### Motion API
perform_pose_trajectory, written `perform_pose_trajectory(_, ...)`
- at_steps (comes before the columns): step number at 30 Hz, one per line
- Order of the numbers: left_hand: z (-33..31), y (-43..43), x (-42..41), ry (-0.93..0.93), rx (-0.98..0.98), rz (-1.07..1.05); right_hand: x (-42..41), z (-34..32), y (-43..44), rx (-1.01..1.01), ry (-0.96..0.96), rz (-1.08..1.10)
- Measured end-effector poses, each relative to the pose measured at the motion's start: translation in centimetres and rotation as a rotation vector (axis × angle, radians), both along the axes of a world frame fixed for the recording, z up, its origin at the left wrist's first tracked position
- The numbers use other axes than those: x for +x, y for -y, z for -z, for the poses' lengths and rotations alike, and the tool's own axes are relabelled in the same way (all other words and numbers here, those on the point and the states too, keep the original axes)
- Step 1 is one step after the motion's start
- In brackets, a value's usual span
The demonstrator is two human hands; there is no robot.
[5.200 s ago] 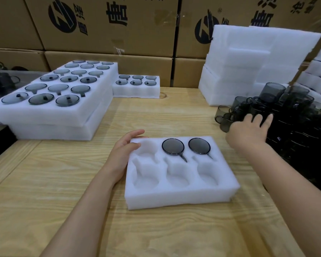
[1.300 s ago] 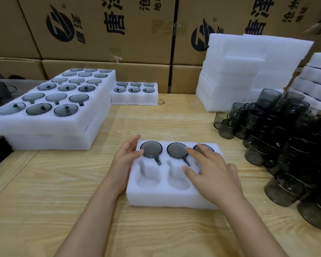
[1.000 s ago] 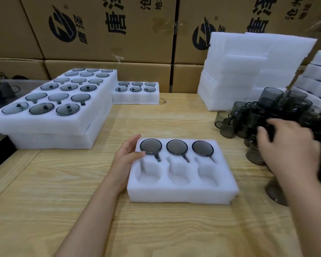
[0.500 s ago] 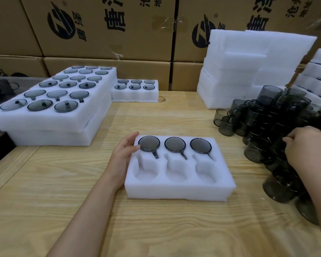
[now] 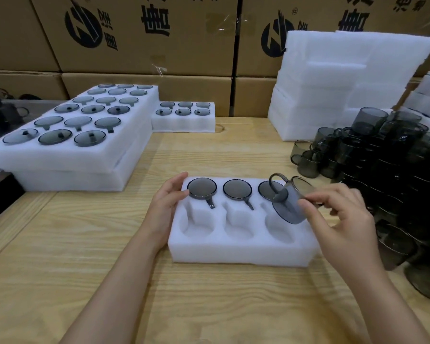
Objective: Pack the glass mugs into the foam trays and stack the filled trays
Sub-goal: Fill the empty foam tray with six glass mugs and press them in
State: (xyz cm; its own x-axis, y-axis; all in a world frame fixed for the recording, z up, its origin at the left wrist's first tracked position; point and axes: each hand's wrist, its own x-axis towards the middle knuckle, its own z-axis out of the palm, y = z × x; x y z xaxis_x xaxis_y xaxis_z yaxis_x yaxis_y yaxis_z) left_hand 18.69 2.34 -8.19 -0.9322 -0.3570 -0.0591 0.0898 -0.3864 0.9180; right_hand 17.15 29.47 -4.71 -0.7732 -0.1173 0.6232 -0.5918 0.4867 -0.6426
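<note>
A person's right hand [image 5: 343, 219] pinches a smoky glass mug [image 5: 289, 202] by its rim, tilted, just above the near-right pocket of a white foam tray [image 5: 241, 252] on a wooden table [image 5: 85, 244]. The left hand [image 5: 168, 207], fingers relaxed, steadies the tray's left edge. Three mugs [image 5: 237, 189] (upside down, apparently) fill the far row; loose mugs [image 5: 395, 170] are heaped at right.

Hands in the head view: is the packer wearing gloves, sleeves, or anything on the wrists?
No. The left hand and right hand have no gloves, and no rings show. The left forearm and right forearm are uncovered to the frame's bottom edge: no sleeves, watch or wristbands.
</note>
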Motion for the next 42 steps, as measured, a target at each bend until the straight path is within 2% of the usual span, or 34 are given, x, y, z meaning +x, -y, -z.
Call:
perform_pose_trajectory(3, 0.0, -0.1, 0.0, -0.009, 0.001, 0.004, 0.0, 0.3, -0.2, 0.015, 0.014, -0.068)
perform_pose_trajectory(7, 0.0, -0.1, 0.0, -0.019, 0.0, 0.009, 0.2, 0.7, 0.2, -0.044, 0.136, -0.215)
perform_pose_trajectory(14, 0.0, -0.1, 0.1, -0.024, -0.015, 0.022, 0.7, 0.5, 0.6, -0.055, 0.075, -0.135)
perform_pose_trajectory(20, 0.0, -0.1, 0.1, -0.021, -0.027, 0.017, 1.1, 1.0, 1.5, 0.095, -0.03, 0.024)
perform_pose_trajectory(26, 0.1, -0.1, 0.1, -0.009, -0.06, 0.02, 0.8, 1.0, 2.0, 0.194, -0.057, 0.039)
perform_pose_trajectory(37, 0.0, -0.2, 0.1, -0.001, -0.075, -0.005, 0.0, 0.6, 1.3, 0.395, 0.174, -0.156)
perform_pose_trajectory(42, 0.1, -0.2, 0.0, -0.01, -0.058, 0.003, 0.2, 1.2, 1.4, 0.401, 0.179, -0.174)
